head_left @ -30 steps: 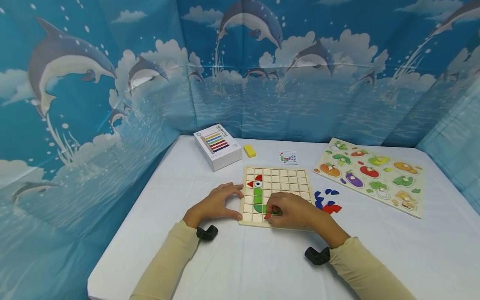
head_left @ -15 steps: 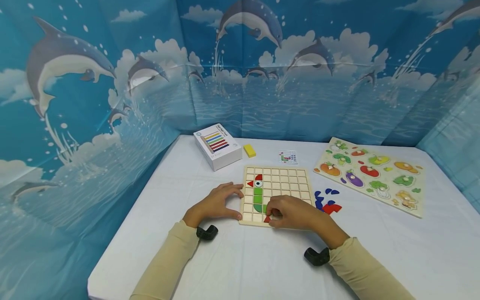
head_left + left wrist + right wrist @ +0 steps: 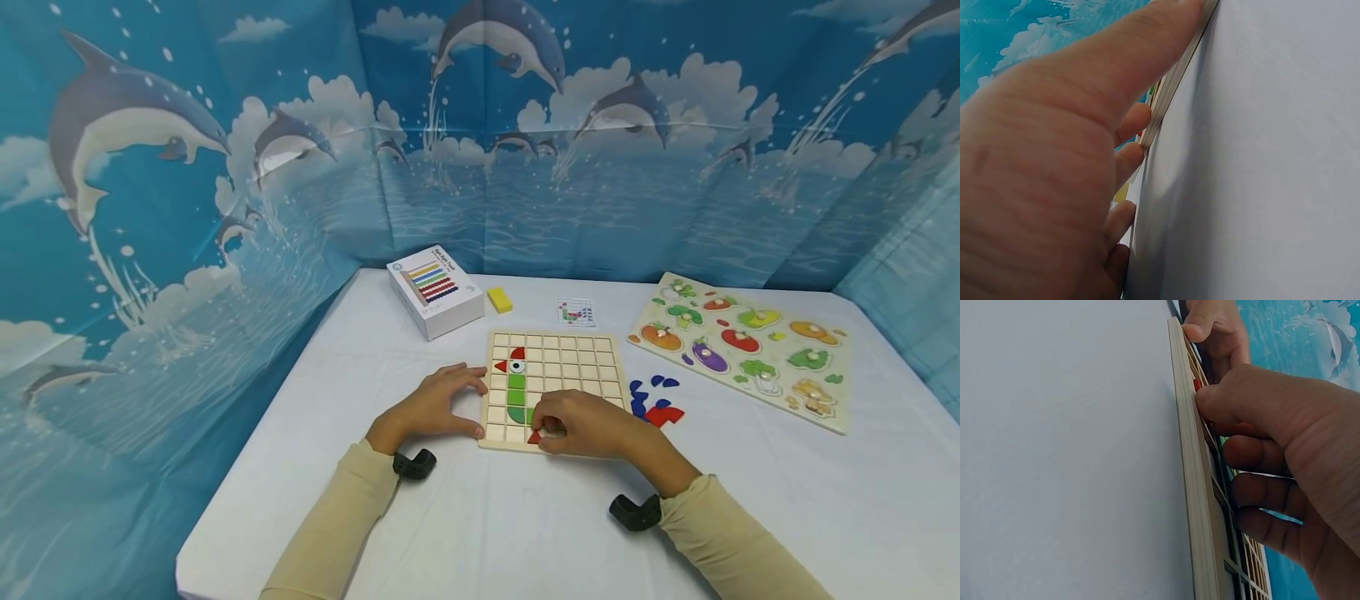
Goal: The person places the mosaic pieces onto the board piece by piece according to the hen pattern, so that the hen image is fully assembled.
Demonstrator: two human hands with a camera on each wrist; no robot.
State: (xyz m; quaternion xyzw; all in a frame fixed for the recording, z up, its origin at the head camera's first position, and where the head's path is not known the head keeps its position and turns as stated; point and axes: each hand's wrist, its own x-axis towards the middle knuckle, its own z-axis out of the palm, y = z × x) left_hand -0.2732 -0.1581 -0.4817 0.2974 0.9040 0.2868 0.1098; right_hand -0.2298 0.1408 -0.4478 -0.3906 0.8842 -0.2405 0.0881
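A wooden grid board [image 3: 572, 344] lies on the white table. In its left part sit a round eye tile [image 3: 517, 367], red pieces and a column of green tiles [image 3: 516, 390]. My left hand [image 3: 433, 407] touches the board's left side with thumb and fingertips, fingers loosely spread; the left wrist view shows them along the board edge [image 3: 1175, 78]. At the bottom row my right hand [image 3: 588, 423] pinches a red triangle tile [image 3: 534, 437] between thumb and forefinger. From the right wrist a red sliver of it shows by the thumb. The right hand hides the board's lower middle.
Right of the board lie several blue pieces [image 3: 638, 408] and red pieces [image 3: 663, 416]. A vegetable peg puzzle [image 3: 720, 321] rests at the back right. Behind the board are a white box [image 3: 453, 312], a yellow block [image 3: 499, 300] and a small pattern card [image 3: 575, 312].
The right hand has shifted slightly, and the red triangle has turned from slanted to lying point up in the bottom row. The left hand has stayed at the board's edge.
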